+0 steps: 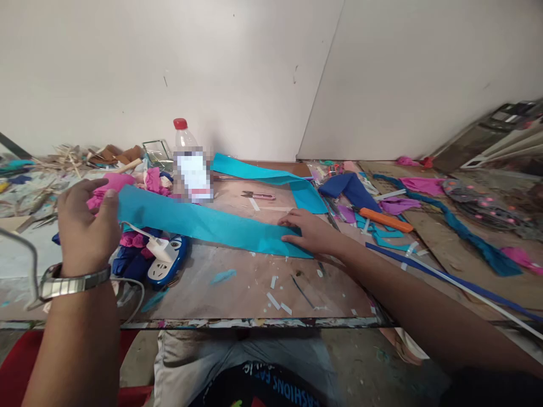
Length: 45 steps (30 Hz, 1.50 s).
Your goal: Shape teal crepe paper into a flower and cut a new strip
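A long strip of turquoise crepe paper (203,223) lies stretched across the wooden table (237,288). My left hand (87,223), with a metal watch on the wrist, pinches the strip's left end and holds it slightly raised. My right hand (311,232) lies flat with fingers stretched out, pressing the strip's right end onto the table. A second turquoise strip (271,178) lies behind it, running to the right.
A plastic bottle (190,164) with a red cap stands behind the strip. Small snips (258,195), an orange cutter (386,220), a blue power strip (167,261), pink, purple and blue paper scraps lie around. Sticks are piled at far left.
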Tool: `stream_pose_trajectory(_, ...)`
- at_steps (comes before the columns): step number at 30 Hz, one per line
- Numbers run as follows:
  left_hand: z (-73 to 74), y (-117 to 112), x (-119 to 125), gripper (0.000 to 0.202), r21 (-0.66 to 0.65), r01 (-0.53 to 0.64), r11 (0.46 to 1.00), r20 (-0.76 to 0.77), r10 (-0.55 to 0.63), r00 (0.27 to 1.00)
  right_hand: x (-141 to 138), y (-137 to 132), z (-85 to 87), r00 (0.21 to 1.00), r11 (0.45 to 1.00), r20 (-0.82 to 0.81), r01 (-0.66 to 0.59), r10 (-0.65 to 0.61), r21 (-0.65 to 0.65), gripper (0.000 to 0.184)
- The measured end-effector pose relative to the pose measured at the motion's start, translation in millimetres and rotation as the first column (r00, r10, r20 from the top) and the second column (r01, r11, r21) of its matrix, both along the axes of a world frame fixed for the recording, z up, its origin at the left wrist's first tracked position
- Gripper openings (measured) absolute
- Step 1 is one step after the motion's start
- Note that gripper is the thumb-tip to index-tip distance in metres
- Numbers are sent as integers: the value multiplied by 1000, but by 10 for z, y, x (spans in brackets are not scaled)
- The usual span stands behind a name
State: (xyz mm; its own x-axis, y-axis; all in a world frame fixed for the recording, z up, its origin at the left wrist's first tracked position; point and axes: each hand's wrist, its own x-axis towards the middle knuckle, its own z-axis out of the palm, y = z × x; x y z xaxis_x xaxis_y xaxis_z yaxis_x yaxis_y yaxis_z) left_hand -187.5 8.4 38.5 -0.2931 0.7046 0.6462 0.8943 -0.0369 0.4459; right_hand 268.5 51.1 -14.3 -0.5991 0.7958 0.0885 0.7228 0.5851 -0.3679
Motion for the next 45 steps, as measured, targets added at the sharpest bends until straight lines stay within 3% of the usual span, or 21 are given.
stream_pose_trajectory(2,85,-82,197,49,125,36,992,-115,-21,993,9,8,-22,1000,1000,-15,-7,7,8,35)
stream_pose_trajectory(4,183,-213,531,44,137,166,977,-177,-141,974,19,19,-46,1000,1000,-21,-12,12,10,34)
stream_pose_trajectory(6,246,-363,958,39,56,341,939,-213,-322,922,18,24,-67,999,1000,-32,-16,17,11,33)
stream_pose_trajectory(8,232,-487,1399,37,-141,531,835,-239,-549,801,0,19,-84,998,1000,-60,-23,24,16,32)
stream_pose_trajectory(10,122,-551,1776,43,-345,632,694,-264,-718,644,-33,3,-96,995,999,-97,-31,33,25,32)
stream_pose_trajectory(12,-58,-556,2042,54,-505,647,571,-264,-816,514,-70,-19,-106,990,998,-131,-43,48,40,29)
stream_pose_trajectory(14,-260,-524,2185,68,-606,612,508,-261,-854,451,-97,-38,-115,985,996,-153,-71,78,48,27)
stream_pose_trajectory(17,-493,-470,2223,82,-671,561,486,-287,-867,407,-93,-48,-121,980,995,-175,-86,94,57,29)
stream_pose_trajectory(20,-582,-452,2165,83,-689,534,490,-309,-865,395,-28,-26,-108,980,995,-181,-69,80,65,31)
stream_pose_trajectory(30,-460,-519,2229,79,-718,404,567,-360,-799,481,136,59,-24,1000,999,4,7,-7,43,30)
stream_pose_trajectory(32,-480,-508,2250,77,-703,435,562,-350,-807,476,104,43,-43,1000,1000,-13,9,-8,20,24)
stream_pose_trajectory(35,-563,-475,2247,91,-637,536,554,-334,-825,456,54,3,-77,996,1000,-93,11,-13,-18,11)
stream_pose_trajectory(40,-689,-441,2210,96,-624,627,466,-242,-878,413,-11,-93,-75,984,1000,-177,25,-28,-18,5)
stream_pose_trajectory(45,-686,-447,2185,91,-630,633,450,-221,-885,410,-69,-168,-66,918,961,-351,96,-186,-258,17)
